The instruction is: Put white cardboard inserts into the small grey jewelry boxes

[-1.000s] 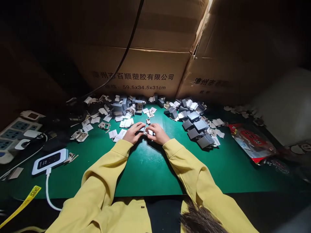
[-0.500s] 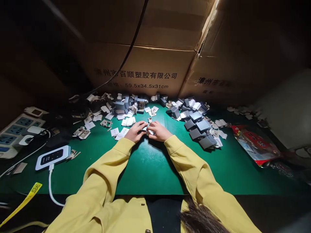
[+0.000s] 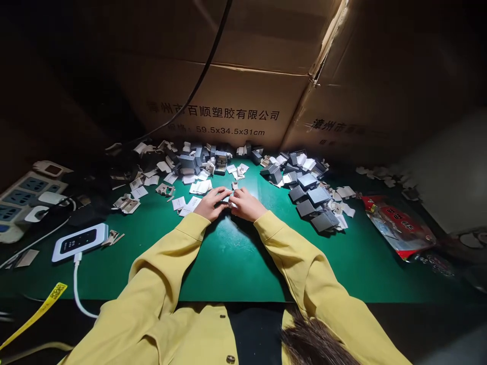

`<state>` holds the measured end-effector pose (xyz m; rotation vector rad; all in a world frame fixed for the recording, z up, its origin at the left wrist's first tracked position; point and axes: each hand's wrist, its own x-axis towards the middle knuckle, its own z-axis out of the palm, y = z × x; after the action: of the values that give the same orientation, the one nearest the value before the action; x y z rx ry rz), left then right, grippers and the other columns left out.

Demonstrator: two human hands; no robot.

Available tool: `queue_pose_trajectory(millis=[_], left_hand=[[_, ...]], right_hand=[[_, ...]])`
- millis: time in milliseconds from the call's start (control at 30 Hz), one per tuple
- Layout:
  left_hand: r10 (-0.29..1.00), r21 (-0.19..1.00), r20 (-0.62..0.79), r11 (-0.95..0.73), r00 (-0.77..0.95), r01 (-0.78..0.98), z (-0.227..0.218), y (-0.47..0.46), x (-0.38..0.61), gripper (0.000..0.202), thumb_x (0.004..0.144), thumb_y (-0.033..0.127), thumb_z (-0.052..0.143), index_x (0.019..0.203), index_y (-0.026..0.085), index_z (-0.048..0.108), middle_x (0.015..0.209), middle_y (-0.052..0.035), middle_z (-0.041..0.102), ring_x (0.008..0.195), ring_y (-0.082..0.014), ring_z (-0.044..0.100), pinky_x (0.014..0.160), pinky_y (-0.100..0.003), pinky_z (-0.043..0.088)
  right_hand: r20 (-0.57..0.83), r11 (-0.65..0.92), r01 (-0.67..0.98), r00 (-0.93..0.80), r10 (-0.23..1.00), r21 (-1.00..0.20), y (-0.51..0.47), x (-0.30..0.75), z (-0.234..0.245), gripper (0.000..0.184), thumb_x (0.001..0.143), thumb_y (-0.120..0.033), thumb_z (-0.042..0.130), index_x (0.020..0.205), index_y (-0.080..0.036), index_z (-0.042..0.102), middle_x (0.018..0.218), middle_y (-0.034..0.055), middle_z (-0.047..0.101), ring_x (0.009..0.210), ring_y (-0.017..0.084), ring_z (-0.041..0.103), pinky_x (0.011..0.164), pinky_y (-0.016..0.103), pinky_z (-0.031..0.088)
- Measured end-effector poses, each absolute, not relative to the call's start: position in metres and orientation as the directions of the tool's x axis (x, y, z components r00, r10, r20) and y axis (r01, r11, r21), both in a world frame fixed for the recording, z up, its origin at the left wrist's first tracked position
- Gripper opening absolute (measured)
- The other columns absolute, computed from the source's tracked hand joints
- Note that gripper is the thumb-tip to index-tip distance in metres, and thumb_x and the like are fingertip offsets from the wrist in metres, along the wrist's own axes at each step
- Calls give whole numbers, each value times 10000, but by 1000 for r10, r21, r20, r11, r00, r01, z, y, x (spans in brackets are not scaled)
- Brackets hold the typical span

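Left hand (image 3: 210, 204) and right hand (image 3: 247, 205) pinch a small white card piece (image 3: 229, 198) over the green mat (image 3: 228, 253); it looks light, thin, easily creased. Hold its edges.

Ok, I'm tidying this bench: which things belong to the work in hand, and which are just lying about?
In use: the small white piece pinched between left hand and right hand; white card pieces beside them; grey boxes heaped on the green mat.
Lying about: power strip; white device on a cable; red packet; yellow tag; cardboard cartons behind.
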<state>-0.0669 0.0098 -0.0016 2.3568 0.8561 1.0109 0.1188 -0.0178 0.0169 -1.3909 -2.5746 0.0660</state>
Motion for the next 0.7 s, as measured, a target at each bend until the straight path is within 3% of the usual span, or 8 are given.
queue_pose_trajectory(millis=[333,500,700], left_hand=[[652,548,496,-747,573,376,4,9,-68,368,856,264,522,1203,177,609,1209,-135,571,1146,-247,544,1016,-407,455],[659,560,487,-739,573,374,2,10,-68,368,850,247,524,1202,186,612,1215,-135,568,1141,-255,544,1011,-431,455],[675,576,483,-725,558,379,-2,11,-68,363,862,265,522,1210,203,605,1213,-125,557,1154,-253,536,1017,-424,450]], right_hand=[[102,653,743,-645,757,-150,-4,125,29,162,781,-243,650,932,-184,652,1037,89,567,977,241,464,776,344,424],[111,624,759,-615,781,-185,-8,127,31,211,749,-282,705,934,-190,660,1047,89,585,978,241,476,798,346,409],[178,557,816,-532,828,-156,-24,123,29,178,892,-277,547,1008,-220,670,1104,80,628,1047,247,474,808,356,408]])
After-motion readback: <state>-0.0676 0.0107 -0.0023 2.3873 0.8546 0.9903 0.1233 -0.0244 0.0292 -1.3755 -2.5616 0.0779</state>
